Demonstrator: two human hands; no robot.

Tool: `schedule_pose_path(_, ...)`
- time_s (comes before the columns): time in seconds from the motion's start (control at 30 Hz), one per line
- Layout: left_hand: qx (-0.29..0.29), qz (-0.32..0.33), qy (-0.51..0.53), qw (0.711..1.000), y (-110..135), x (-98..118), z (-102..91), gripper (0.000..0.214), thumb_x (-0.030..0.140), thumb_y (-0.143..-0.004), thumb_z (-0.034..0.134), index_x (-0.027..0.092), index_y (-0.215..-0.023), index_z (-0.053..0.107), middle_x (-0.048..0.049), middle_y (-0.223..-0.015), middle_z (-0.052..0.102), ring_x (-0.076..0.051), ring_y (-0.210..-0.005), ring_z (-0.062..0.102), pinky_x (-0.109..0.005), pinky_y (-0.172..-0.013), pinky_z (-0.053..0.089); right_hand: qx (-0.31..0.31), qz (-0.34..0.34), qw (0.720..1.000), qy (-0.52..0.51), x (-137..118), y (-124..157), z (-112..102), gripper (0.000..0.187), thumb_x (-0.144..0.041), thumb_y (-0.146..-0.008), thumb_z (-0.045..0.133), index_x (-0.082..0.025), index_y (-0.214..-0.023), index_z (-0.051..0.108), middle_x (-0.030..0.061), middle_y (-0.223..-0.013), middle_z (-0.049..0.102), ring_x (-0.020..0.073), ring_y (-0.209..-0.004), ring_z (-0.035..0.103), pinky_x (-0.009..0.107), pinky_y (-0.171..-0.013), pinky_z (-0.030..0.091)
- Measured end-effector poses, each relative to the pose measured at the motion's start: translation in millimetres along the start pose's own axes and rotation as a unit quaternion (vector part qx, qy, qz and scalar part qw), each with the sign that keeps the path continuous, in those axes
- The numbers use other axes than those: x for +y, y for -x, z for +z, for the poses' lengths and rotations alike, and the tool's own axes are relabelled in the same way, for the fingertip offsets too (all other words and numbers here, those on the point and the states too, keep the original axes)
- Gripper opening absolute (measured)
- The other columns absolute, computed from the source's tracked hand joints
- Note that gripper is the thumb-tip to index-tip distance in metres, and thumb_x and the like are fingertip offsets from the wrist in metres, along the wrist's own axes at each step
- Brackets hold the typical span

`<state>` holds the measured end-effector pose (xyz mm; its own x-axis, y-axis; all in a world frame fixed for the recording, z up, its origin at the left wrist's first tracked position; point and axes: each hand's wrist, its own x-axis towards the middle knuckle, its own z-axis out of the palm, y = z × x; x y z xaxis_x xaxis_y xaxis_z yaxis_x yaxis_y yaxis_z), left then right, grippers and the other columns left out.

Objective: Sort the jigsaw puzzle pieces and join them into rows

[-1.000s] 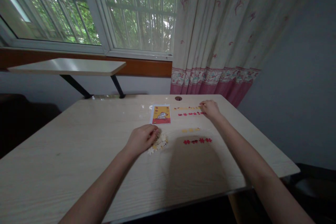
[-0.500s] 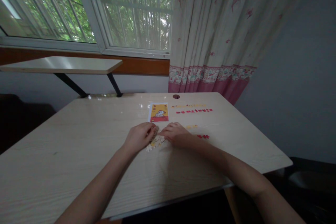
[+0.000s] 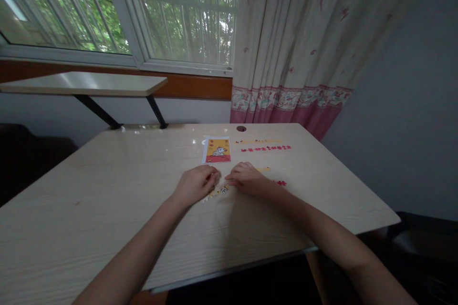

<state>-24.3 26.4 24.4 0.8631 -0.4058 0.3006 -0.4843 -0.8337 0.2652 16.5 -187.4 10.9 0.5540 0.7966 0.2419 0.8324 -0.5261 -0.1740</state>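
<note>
My left hand [image 3: 196,183] and my right hand [image 3: 247,178] rest close together on a pale wooden table [image 3: 107,190], both curled over a small heap of loose jigsaw pieces [image 3: 217,190]. The fingertips of each hand touch the heap; what they pinch is hidden. Behind the hands lies a small orange and red picture card [image 3: 216,149]. To its right run a row of yellow pieces [image 3: 258,141] and a row of red pieces [image 3: 265,148]. A short yellow row [image 3: 264,169] and a few red pieces [image 3: 281,183] show beside my right wrist.
A round cable hole [image 3: 241,128] sits at the table's far edge. A narrow shelf on black brackets [image 3: 86,84] hangs under the window at the left. A patterned curtain [image 3: 296,47] hangs at the back right. The table's near edge runs diagonally at lower right.
My right hand came back from the far rows of pieces to the loose heap beside my left hand. My left hand stayed on the heap.
</note>
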Motion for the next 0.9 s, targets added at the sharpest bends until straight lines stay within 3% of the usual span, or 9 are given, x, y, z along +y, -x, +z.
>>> schedule_pose_path(0.23,-0.025,0.049,0.019,0.998,-1,5,3.6,0.028,0.040,-0.087,0.041,0.020,-0.094,0.060,-0.0031,-0.082,0.060,-0.015,-0.077,0.056,-0.024,-0.066,0.041,0.006,0.025,1.000,-0.010,-1,-5,-8,0.020,-0.032,-0.085,0.054,-0.020,-0.091,0.068,0.0035,-0.086,0.067,0.0144,-0.085,0.054,0.029,-0.082,0.035)
schedule_pose_path(0.4,-0.025,0.047,0.031,0.998,-2,4,6.0,0.026,0.033,-0.089,0.038,0.019,-0.087,0.061,-0.0034,-0.080,0.060,-0.016,-0.077,0.055,-0.025,-0.067,0.041,0.031,0.039,0.997,-0.051,1,-5,-4,0.021,-0.032,-0.085,0.053,-0.019,-0.088,0.069,0.0031,-0.084,0.068,0.0141,-0.083,0.057,0.027,-0.080,0.037)
schedule_pose_path(0.57,-0.020,0.001,0.112,0.994,-4,6,5.8,0.025,0.030,-0.088,0.039,0.018,-0.085,0.061,-0.0036,-0.078,0.061,-0.015,-0.072,0.055,-0.025,-0.065,0.040,0.058,0.064,0.991,-0.100,3,-4,3,0.019,-0.032,-0.083,0.055,-0.021,-0.091,0.069,0.0028,-0.085,0.069,0.0150,-0.085,0.057,0.028,-0.082,0.037)
schedule_pose_path(0.73,-0.048,-0.040,0.237,0.970,-6,9,7.4,0.030,0.035,-0.088,0.037,0.016,-0.082,0.058,-0.0008,-0.065,0.055,-0.013,-0.059,0.050,-0.023,-0.055,0.038,0.068,0.095,0.972,-0.203,0,-6,1,0.020,-0.028,-0.083,0.054,-0.017,-0.090,0.069,0.0045,-0.085,0.069,0.0129,-0.079,0.059,0.023,-0.076,0.041)
schedule_pose_path(0.9,-0.046,-0.067,0.373,0.924,-6,6,16.1,0.031,0.041,-0.086,0.039,0.014,-0.076,0.053,0.0019,-0.061,0.046,-0.010,-0.053,0.041,-0.021,-0.049,0.033,0.067,0.125,0.948,-0.284,-2,-6,-6,0.022,-0.030,-0.082,0.054,-0.017,-0.091,0.069,0.0047,-0.088,0.069,0.0128,-0.079,0.060,0.023,-0.073,0.044)
